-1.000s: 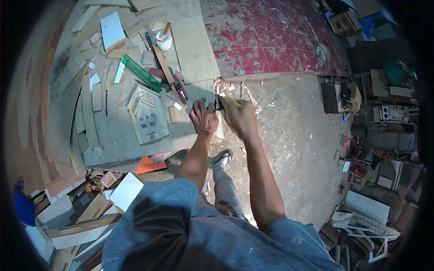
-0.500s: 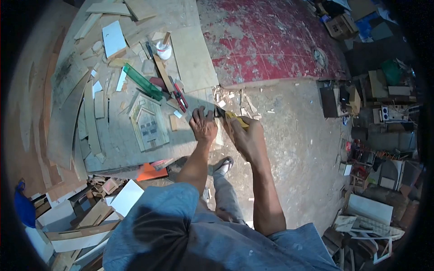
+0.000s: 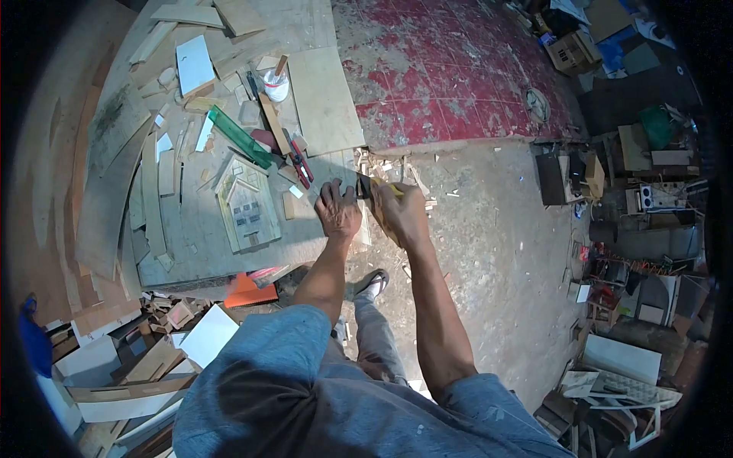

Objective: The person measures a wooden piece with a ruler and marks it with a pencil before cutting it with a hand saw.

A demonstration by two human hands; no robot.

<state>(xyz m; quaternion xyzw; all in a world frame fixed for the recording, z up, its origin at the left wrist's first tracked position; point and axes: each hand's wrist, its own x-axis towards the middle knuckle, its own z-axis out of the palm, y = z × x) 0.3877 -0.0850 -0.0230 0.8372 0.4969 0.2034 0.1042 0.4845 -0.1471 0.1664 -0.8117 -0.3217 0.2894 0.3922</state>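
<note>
My right hand (image 3: pixel 401 210) is closed around the yellow handle of a saw (image 3: pixel 395 190), just off the edge of the wooden worktable (image 3: pixel 198 267). A dark part of the tool shows between my two hands. At the table's right edge lies my left hand (image 3: pixel 338 215), palm down with its fingers bent; whatever is under the fingers is too small to make out. Left of it are a small wood block (image 3: pixel 289 205) and a small house-shaped wooden frame (image 3: pixel 249 206). Red-handled pliers (image 3: pixel 302 169) rest just above my left hand.
On the worktable lie a green strip (image 3: pixel 238 137), a white cup (image 3: pixel 276 85) with a stick, a thin board (image 3: pixel 324 99) and wood scraps. An orange saw (image 3: pixel 250 291) shows below its edge. Offcuts pile up at lower left; clutter lines the right side.
My right hand and the yellow-handled tool have moved left, closer to my left hand. My left hand has stayed almost in place at the table edge. The view has shifted slightly.
</note>
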